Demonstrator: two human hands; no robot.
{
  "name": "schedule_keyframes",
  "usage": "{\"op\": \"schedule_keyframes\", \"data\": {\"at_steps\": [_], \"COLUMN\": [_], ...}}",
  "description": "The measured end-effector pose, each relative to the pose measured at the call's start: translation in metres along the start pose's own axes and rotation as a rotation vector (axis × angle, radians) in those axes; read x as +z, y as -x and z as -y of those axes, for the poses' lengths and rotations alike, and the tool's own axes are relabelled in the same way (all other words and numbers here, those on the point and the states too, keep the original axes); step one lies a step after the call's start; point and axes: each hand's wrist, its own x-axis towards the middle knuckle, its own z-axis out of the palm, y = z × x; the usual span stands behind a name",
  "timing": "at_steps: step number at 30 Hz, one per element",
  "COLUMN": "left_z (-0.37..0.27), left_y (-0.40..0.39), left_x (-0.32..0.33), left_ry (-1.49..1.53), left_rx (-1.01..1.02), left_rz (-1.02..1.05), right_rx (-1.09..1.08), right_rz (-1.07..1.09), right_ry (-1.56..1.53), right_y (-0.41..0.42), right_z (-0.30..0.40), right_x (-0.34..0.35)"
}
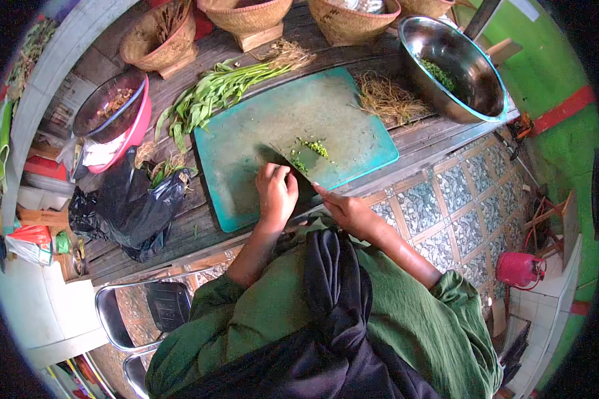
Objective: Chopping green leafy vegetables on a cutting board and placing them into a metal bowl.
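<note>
My right hand (348, 213) is closed round the handle end of a kitchen knife (290, 160), whose broad blade lies over the lower middle of a green plastic cutting board (259, 119). Beside the blade on the left is my left hand (277, 192), its fingers curled down at the board; whether they hold anything is hidden. Chopped green pieces (315, 147) lie along the blade's right side, with finer bits on the blade's edge. Behind the board rests a bunch of leafy greens with roots (219, 87). Cut-off roots (387, 97) are heaped at the board's right.
A steel bowl (489, 95) with chopped greens stands at the right table end. Woven baskets (249, 17) line the back. At left are a pink basin (142, 119) and a black plastic bag (130, 204). A chair (111, 319) stands near the table's front edge.
</note>
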Motion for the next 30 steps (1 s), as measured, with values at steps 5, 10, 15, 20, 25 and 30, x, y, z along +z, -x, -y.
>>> {"op": "schedule_keyframes", "data": {"at_steps": [5, 10, 15, 20, 25, 30], "left_z": [0.003, 0.001, 0.008, 0.005, 0.006, 0.003], "left_y": [0.002, 0.002, 0.005, 0.004, 0.004, 0.004], "left_x": [-0.001, 0.001, 0.003, -0.002, 0.002, -0.003], "left_ry": [-0.029, -0.034, 0.027, -0.031, 0.026, -0.05], "left_rx": [-0.065, -0.051, -0.033, -0.108, -0.112, -0.057], "left_rz": [0.038, 0.029, 0.021, 0.085, 0.051, 0.032], "right_rx": [0.165, 0.189, -0.118, 0.082, 0.069, 0.018], "right_rz": [0.142, 0.127, -0.065, 0.081, 0.064, 0.015], "right_ry": [-0.033, -0.047, -0.022, -0.064, -0.001, -0.036], "right_y": [0.016, 0.013, 0.0, 0.018, 0.012, -0.002], "right_z": [0.014, 0.011, -0.014, 0.015, 0.004, -0.01], "right_x": [-0.013, -0.005, 0.011, -0.01, 0.003, 0.016]}}
